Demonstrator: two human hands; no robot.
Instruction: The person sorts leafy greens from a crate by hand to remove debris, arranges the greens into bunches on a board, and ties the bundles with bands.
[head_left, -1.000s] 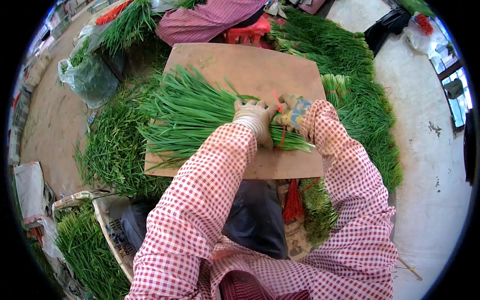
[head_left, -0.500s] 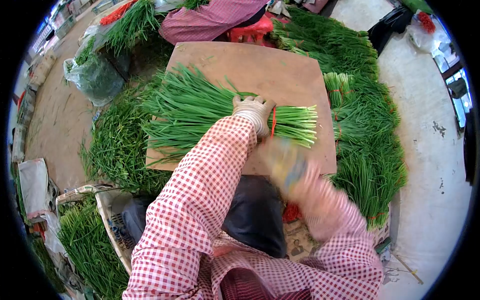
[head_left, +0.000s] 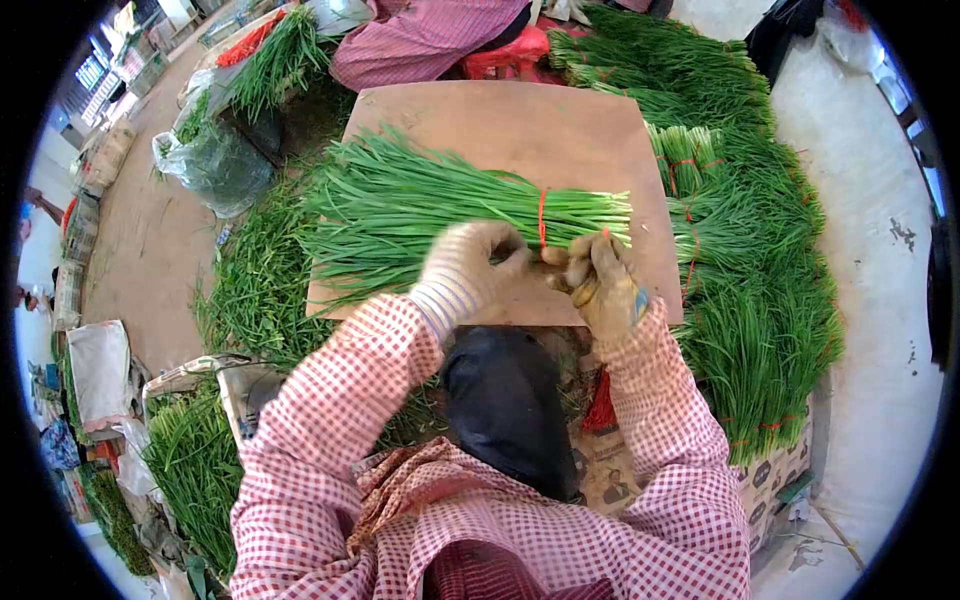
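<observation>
A bundle of long green garlic chives point(head_left: 420, 205) lies across the brown board point(head_left: 480, 115), leaves to the left and pale cut stems to the right. A red tie point(head_left: 542, 215) goes round it near the stems. My left hand point(head_left: 475, 270), in a pale striped glove, is closed with curled fingers at the bundle's near side, just left of the tie; whatever it grips is hidden. My right hand point(head_left: 605, 290), in a worn yellowish glove, pinches at the near side of the stems, with a bit of red showing at its fingertips.
Tied chive bundles point(head_left: 760, 290) are stacked along the board's right side. Loose leaves point(head_left: 260, 290) heap on the left, near a clear plastic bag point(head_left: 215, 165). A crate of greens point(head_left: 195, 470) stands lower left. Red strands point(head_left: 600, 405) hang below the board.
My left hand has come off the top of the bundle to its near side. My right hand, blurred before, has moved up and right beside the stems. The bundle stays on the board.
</observation>
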